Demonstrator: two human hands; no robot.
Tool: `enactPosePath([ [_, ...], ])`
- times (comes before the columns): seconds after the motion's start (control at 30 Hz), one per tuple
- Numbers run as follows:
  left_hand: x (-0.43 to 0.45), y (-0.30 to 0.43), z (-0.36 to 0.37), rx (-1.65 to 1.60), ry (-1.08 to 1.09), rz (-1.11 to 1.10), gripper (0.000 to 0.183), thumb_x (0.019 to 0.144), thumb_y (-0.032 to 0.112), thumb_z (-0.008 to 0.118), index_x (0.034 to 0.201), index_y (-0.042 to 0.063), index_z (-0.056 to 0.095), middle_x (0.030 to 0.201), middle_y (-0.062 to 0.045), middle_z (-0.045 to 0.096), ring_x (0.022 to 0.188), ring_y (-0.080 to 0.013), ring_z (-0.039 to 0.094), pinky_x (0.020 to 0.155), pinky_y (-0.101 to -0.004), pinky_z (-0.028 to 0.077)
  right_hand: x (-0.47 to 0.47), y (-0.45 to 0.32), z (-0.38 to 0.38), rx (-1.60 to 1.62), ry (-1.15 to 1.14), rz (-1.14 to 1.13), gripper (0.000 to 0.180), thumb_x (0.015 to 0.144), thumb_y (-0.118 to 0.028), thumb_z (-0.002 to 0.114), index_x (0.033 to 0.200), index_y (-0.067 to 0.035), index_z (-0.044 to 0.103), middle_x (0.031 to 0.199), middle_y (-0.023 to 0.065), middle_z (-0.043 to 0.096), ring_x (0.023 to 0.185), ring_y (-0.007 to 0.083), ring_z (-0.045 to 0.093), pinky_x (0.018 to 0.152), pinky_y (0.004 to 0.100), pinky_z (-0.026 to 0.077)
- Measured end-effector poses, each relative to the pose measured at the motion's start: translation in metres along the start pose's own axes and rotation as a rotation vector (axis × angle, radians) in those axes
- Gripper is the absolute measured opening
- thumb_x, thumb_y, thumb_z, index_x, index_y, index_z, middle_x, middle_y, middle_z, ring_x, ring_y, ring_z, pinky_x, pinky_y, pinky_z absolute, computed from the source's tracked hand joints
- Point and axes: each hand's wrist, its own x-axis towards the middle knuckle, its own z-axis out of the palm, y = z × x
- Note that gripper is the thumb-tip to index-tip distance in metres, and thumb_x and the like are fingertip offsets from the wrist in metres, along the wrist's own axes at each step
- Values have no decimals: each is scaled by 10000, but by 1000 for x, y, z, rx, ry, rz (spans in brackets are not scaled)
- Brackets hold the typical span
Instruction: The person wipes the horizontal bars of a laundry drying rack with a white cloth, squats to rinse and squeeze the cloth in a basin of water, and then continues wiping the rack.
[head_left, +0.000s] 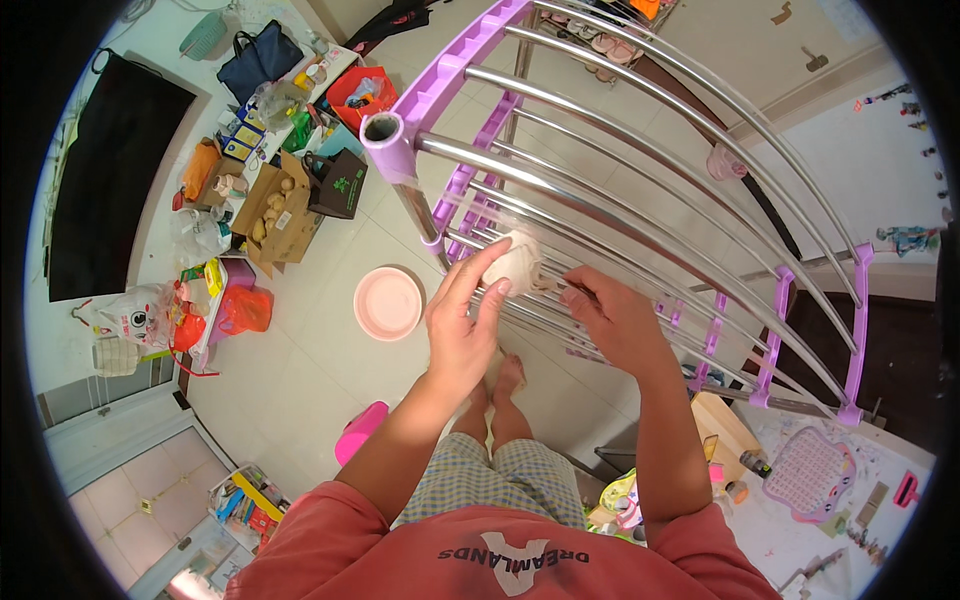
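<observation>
A metal and purple plastic shoe rack stands tilted in view before me, its steel tubes running to the right. My left hand holds a bunched whitish bundle, perhaps cloth or stretched wrap, between thumb and fingers, over the rack's tubes. Close to its right, my right hand pinches a thin dark item whose kind I cannot tell. A twisted pale end of the bundle points towards my right hand. Clear film or tape seems to cross the rack's near tubes.
A pink basin rests on the tiled floor, left of my hands. Further left are an open cardboard box of potatoes, a dark paper bag and a red bag. A pink plastic object lies near my left forearm. A cluttered white table stands lower right.
</observation>
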Motion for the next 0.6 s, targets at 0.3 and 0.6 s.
enactPosePath([
  [0.3,5,-2,-1,-59,31,-138,363,815,-57,597,1155,-5,479,919,-64,585,724,-72,534,664,-197,455,26,-24,38,174,213,-136,384,851,-307,585,1111,-35,509,892,179,621,781,354,608,650,394,474],
  [0.6,30,-1,-46,-26,172,120,167,934,109,472,1046,-7,514,1046,-85,547,938,-144,525,846,-286,402,34,-29,42,235,218,54,281,868,-230,571,1069,-35,548,919,158,648,802,270,642,688,341,488],
])
